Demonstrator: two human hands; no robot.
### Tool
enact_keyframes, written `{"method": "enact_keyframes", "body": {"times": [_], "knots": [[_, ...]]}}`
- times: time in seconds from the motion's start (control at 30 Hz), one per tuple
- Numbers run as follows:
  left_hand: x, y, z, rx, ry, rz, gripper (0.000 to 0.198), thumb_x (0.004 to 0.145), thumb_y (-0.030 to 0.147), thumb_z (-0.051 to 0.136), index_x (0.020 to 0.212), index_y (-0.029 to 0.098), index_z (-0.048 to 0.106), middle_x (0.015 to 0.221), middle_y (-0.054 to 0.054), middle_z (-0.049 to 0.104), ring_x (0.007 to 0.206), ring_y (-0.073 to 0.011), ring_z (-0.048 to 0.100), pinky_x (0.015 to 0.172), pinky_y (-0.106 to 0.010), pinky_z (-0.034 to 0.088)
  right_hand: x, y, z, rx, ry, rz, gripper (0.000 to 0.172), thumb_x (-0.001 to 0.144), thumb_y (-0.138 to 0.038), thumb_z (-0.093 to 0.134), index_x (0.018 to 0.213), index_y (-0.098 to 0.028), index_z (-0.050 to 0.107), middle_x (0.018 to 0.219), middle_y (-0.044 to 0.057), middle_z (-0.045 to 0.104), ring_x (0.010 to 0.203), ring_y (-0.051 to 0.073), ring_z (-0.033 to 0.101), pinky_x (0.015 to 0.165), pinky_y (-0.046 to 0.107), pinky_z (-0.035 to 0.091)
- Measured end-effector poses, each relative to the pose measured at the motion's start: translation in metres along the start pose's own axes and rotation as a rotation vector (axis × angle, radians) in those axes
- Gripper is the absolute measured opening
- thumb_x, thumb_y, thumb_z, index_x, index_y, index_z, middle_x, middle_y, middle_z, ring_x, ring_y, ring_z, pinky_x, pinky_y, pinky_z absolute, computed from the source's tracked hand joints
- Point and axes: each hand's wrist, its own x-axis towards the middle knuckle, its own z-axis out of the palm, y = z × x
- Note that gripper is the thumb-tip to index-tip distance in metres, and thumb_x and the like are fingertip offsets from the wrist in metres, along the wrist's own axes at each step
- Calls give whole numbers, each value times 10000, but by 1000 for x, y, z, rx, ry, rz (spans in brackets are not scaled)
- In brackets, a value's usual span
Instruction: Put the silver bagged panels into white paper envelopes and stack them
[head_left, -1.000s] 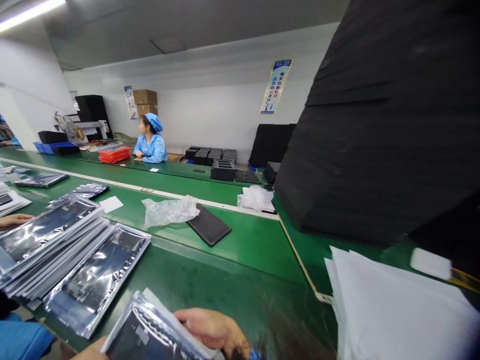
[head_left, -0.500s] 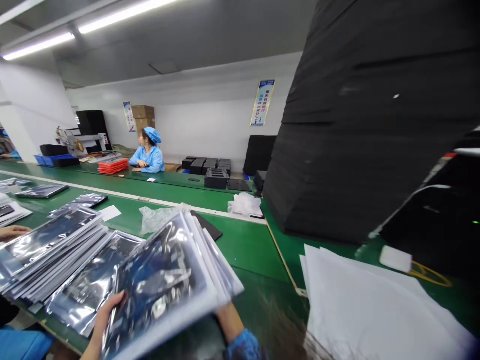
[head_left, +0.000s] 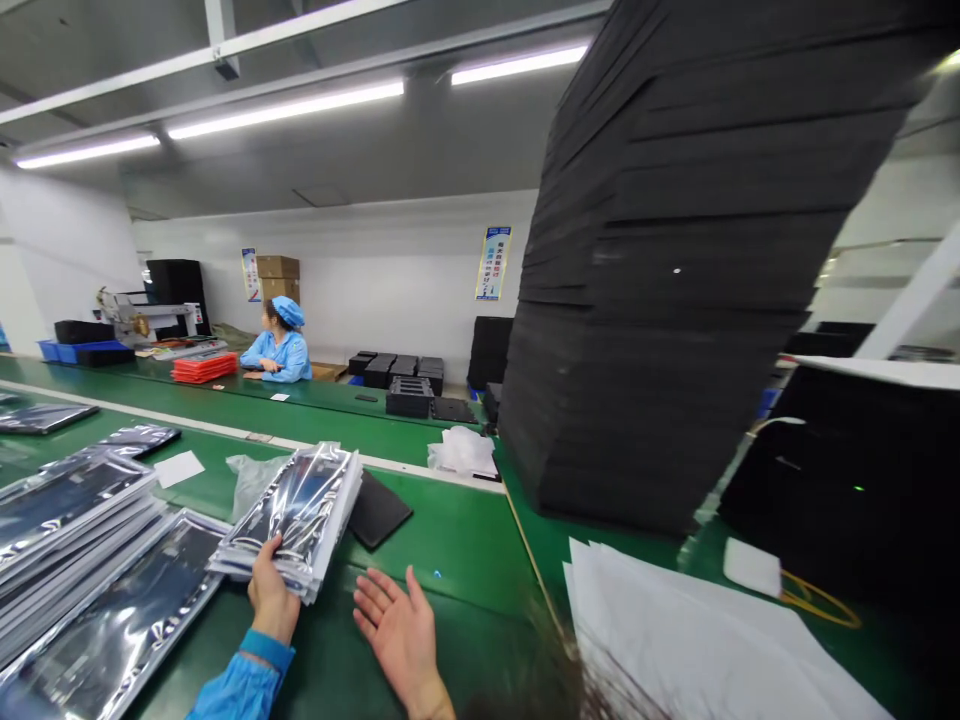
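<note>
My left hand [head_left: 271, 600], in a blue sleeve, is shut on the near edge of a bundle of silver anti-static bags [head_left: 294, 520], which is tilted above the green workbench [head_left: 457, 560]. My right hand [head_left: 397, 635] is open, its fingers spread and holding nothing, just right of the bundle. Larger stacks of similar bags [head_left: 71, 515] lie to the left of my left hand. A dark flat slab [head_left: 379, 510] and crumpled clear plastic film [head_left: 250, 485] lie just beyond the bundle.
A tall, tilted stack of black foam sheets [head_left: 675, 270] rises at the right, with a pile of white paper [head_left: 697, 640] in front of it. A co-worker in a blue gown [head_left: 279, 350] sits at the far bench, near red trays [head_left: 205, 368] and black cases [head_left: 394, 398].
The bundle has moved forward and away from me. My right hand has let go and opened, leaving only my left hand on it. The view has tilted upward.
</note>
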Motion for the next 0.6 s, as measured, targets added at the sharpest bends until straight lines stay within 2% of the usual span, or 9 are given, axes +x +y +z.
{"method": "enact_keyframes", "body": {"times": [0.07,0.17,0.27,0.37,0.43,0.5,0.57,0.6], "knots": [[4,6,5,-2,43,-7,183,999,336,655,1014,153,660,888,10,700,703,-124,675,633,-269,591,0,-2,0,-7,7,-2,517,735,-661,764,910,-176,799,882,118,871,738,207,804,679,315,622],[5,20,2,62,7,-50,148,969,296,685,1002,153,666,857,7,710,688,-134,687,648,-293,615,-2,-6,1,-19,21,-11,499,704,-631,805,892,-169,798,831,94,864,697,181,785,672,296,614],[1,32,-19,190,-76,-78,184,902,325,733,942,157,670,787,-31,732,670,-196,723,654,-358,644,-4,-9,0,-45,35,-25,506,667,-598,849,892,-147,802,815,89,858,692,169,776,680,282,609],[-7,41,-53,345,-142,-9,360,795,422,808,1003,154,687,864,-122,766,782,-309,779,713,-461,667,-4,-8,-1,-90,50,-31,493,647,-564,880,887,-139,805,812,89,855,694,165,773,698,278,605],[-13,47,-71,450,-136,130,516,742,496,827,1107,163,677,1002,-169,755,937,-371,774,799,-532,659,-3,-6,-1,-134,57,-30,480,645,-544,892,882,-136,808,804,92,850,696,167,771,709,281,600],[-16,54,-77,570,-144,353,590,728,526,827,1191,195,670,1169,-185,715,1163,-407,691,965,-597,598,-2,-3,-2,-193,60,-23,451,646,-515,902,877,-138,810,803,97,847,708,173,769,725,289,595],[-14,61,-70,707,-250,600,533,718,493,849,1176,254,718,1261,-148,700,1337,-408,557,1143,-618,468,-2,1,-3,-256,62,-24,395,654,-488,899,864,-165,810,806,93,847,722,179,765,744,302,588],[-12,64,-63,790,-345,718,453,718,463,860,1120,282,757,1262,-122,715,1377,-402,511,1197,-611,409,-2,2,-4,-286,67,-31,359,663,-484,888,852,-189,809,802,82,847,722,179,760,749,310,582]]}}
